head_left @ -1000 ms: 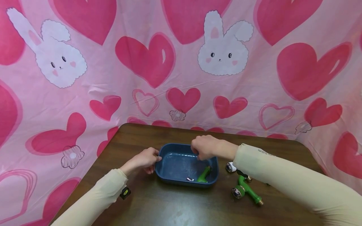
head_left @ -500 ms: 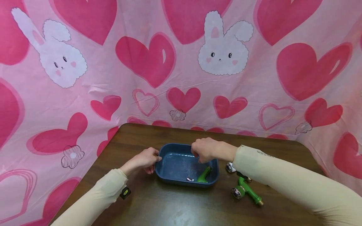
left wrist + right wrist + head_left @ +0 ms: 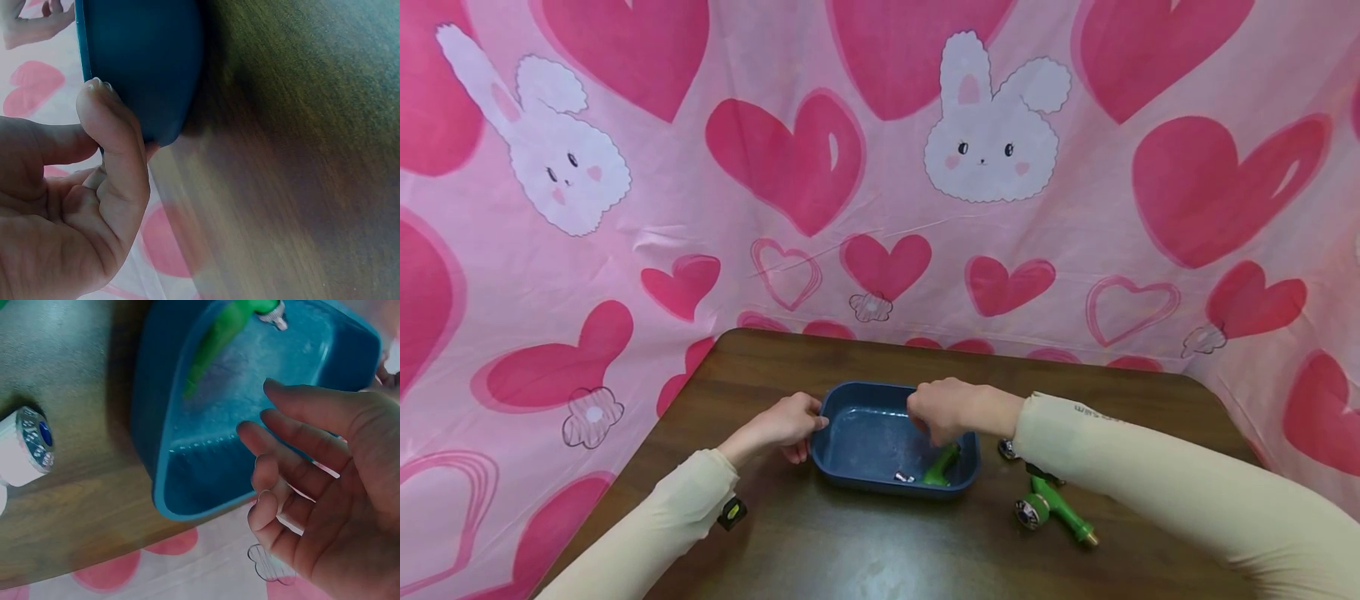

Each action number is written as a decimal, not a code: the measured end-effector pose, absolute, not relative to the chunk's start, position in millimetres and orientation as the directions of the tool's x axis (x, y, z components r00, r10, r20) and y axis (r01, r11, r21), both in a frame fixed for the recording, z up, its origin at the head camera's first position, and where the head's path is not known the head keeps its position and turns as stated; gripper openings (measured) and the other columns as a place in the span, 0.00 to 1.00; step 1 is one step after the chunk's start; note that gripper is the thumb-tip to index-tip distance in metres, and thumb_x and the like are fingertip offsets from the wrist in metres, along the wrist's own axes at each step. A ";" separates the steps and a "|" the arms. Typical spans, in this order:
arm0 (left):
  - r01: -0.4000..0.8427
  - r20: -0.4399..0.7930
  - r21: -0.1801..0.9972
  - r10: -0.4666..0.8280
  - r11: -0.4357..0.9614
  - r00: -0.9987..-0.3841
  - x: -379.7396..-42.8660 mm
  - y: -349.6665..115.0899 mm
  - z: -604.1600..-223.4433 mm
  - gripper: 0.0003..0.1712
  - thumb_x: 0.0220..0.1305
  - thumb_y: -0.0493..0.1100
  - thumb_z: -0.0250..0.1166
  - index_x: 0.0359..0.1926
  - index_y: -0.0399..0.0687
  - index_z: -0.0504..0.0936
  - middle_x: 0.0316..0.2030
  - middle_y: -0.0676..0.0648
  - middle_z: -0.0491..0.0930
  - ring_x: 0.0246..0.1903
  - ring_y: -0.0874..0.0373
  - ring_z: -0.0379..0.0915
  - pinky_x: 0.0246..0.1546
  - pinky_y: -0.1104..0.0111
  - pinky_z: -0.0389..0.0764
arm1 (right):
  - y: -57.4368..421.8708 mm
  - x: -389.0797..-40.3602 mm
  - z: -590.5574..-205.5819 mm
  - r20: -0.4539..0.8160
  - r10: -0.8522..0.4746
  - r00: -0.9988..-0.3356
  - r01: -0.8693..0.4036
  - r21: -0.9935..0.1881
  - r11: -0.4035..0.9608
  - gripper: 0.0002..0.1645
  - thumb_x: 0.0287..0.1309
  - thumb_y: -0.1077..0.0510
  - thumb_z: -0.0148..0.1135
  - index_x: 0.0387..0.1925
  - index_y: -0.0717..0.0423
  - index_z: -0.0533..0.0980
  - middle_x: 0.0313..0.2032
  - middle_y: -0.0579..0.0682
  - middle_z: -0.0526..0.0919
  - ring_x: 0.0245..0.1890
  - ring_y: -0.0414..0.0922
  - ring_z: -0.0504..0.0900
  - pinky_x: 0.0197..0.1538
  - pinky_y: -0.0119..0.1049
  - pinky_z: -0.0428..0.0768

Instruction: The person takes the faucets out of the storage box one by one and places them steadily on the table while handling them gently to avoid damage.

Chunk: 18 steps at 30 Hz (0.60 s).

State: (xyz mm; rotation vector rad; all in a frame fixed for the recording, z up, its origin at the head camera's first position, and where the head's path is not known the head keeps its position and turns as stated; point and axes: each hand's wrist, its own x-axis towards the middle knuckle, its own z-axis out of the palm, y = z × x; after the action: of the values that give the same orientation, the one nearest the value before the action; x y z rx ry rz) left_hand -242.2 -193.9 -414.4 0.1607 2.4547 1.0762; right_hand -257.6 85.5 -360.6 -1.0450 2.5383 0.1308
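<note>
My left hand (image 3: 792,423) grips the left end of a blue plastic basin (image 3: 868,484), its thumb and fingers at the rim. Over the basin's right half is my right hand (image 3: 947,411). Its fingers are loosely bent with nothing between them in the right wrist view, thumb and forefinger apart. Inside the basin, near the front right corner, lies a green tap-like piece (image 3: 938,467) with a small metal end (image 3: 904,477) to its left.
Right of the basin, a green tap-like fitting (image 3: 1058,504) with a round metal-faced knob lies on the brown wooden table (image 3: 820,550). A white piece with a similar metal face (image 3: 25,447) lies close by, partly behind the right sleeve. A pink heart-print cloth (image 3: 880,192) hangs behind.
My right hand has come down a little over the basin, toward the green piece, and its sleeve now covers more of the white piece. The left hand and the basin stay put.
</note>
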 end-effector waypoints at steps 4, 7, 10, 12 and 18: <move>-0.081 -0.360 0.728 0.279 0.681 -0.890 -241.0 -194.5 -413.9 0.20 0.78 0.37 0.61 0.64 0.30 0.76 0.20 0.40 0.80 0.13 0.55 0.76 0.18 0.65 0.84 | 85.3 -254.8 -365.6 -0.414 -0.647 -0.640 -0.695 -0.048 0.718 0.10 0.52 0.59 0.83 0.30 0.49 0.85 0.27 0.39 0.80 0.27 0.39 0.77 0.34 0.38 0.83; -0.081 -0.361 0.729 0.280 0.680 -0.889 -241.0 -194.7 -413.5 0.19 0.78 0.37 0.61 0.64 0.30 0.77 0.21 0.40 0.80 0.13 0.55 0.76 0.18 0.65 0.84 | 85.3 -253.7 -368.3 -0.433 -0.642 -0.633 -0.691 -0.057 0.720 0.10 0.52 0.59 0.83 0.32 0.50 0.86 0.28 0.39 0.81 0.28 0.39 0.77 0.35 0.36 0.83; -0.080 -0.362 0.729 0.284 0.680 -0.888 -241.4 -194.8 -413.2 0.18 0.78 0.36 0.60 0.63 0.30 0.77 0.20 0.40 0.79 0.13 0.56 0.76 0.18 0.64 0.84 | 85.4 -252.1 -370.3 -0.443 -0.645 -0.623 -0.697 -0.059 0.714 0.10 0.53 0.59 0.83 0.34 0.51 0.86 0.28 0.40 0.81 0.27 0.40 0.77 0.34 0.36 0.83; -0.078 -0.363 0.730 0.288 0.679 -0.886 -241.9 -194.8 -413.8 0.17 0.79 0.36 0.60 0.62 0.30 0.78 0.19 0.40 0.79 0.12 0.56 0.75 0.18 0.64 0.84 | 85.8 -250.6 -372.1 -0.446 -0.645 -0.620 -0.700 -0.057 0.712 0.10 0.53 0.60 0.83 0.34 0.52 0.86 0.28 0.40 0.81 0.27 0.40 0.77 0.33 0.35 0.82; -0.075 -0.361 0.735 0.295 0.674 -0.885 -243.2 -194.7 -415.9 0.14 0.79 0.36 0.58 0.58 0.31 0.80 0.18 0.40 0.79 0.11 0.57 0.74 0.16 0.64 0.84 | 85.7 -246.8 -380.3 -0.446 -0.641 -0.625 -0.701 -0.041 0.712 0.11 0.53 0.63 0.81 0.29 0.51 0.83 0.25 0.40 0.78 0.24 0.40 0.74 0.30 0.35 0.78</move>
State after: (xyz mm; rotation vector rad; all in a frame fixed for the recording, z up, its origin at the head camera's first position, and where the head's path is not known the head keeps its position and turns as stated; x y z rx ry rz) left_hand -243.2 -194.7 -415.9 0.1704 2.4326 1.0964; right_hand -246.8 85.7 -380.3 -1.0330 2.4860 0.1892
